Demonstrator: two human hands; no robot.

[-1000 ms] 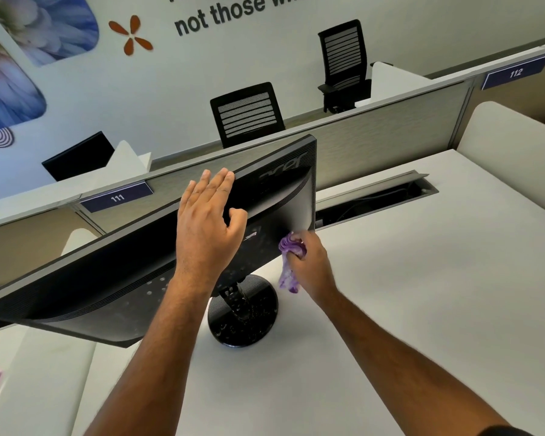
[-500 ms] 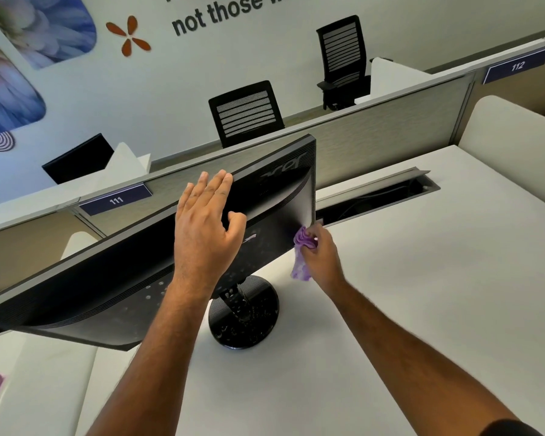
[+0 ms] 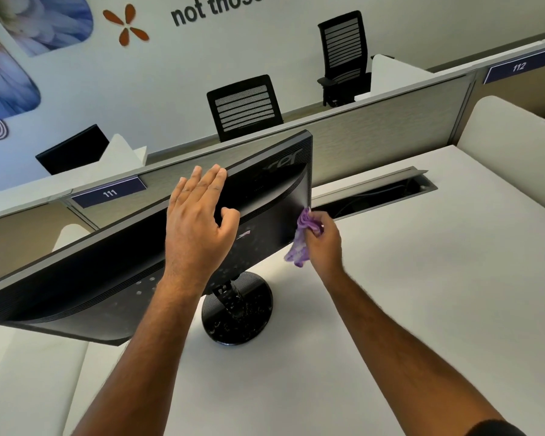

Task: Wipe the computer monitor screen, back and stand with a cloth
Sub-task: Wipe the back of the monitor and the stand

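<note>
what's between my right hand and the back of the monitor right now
The purple cloth, bunched in your right hand, sits between your fingers and the right edge of the monitor back. The head view shows no bare gap there.

Both forearms are bare from wrist to elbow, with fine hair along them. The left hand (image 3: pixel 199 228) and right hand (image 3: pixel 326 243) wear no rings or watch. A dark sleeve edge (image 3: pixel 494 428) shows at the frame's lower right.

A white surface (image 3: pixel 422 278) meets a grey partition (image 3: pixel 375 143) labelled 111 and 112; beyond it, 2 black mesh chairs (image 3: pixel 244 107) face a decorated wall (image 3: pixel 170 67).
</note>
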